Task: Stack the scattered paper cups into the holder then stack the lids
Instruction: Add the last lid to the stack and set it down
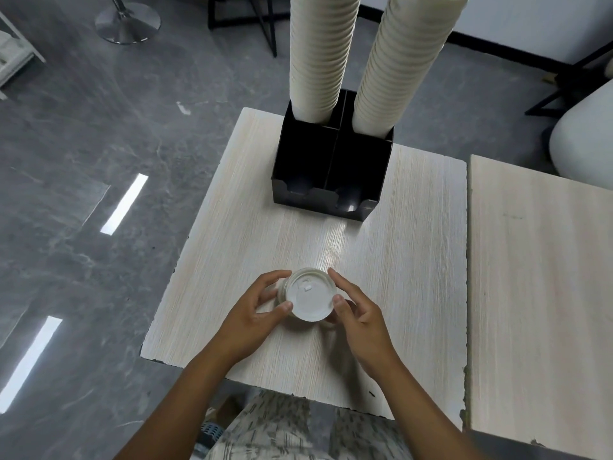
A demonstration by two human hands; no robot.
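A stack of white plastic lids [308, 297] stands on the pale wooden table [381, 260], near its front. My left hand [255, 310] cups the stack from the left and my right hand [356, 312] from the right, thumbs and fingertips against its rim. Farther back stands a black holder [331, 171] with four compartments. Two tall stacks of cream paper cups rise from its rear compartments: the left cup stack [320, 51] and the right cup stack [403, 58]. The two front compartments look empty.
A second pale table [537, 293] butts against the right side with a narrow gap. A white rounded object [583, 137] sits at the far right. Grey tiled floor lies to the left, with a chrome stool base [127, 24] far back.
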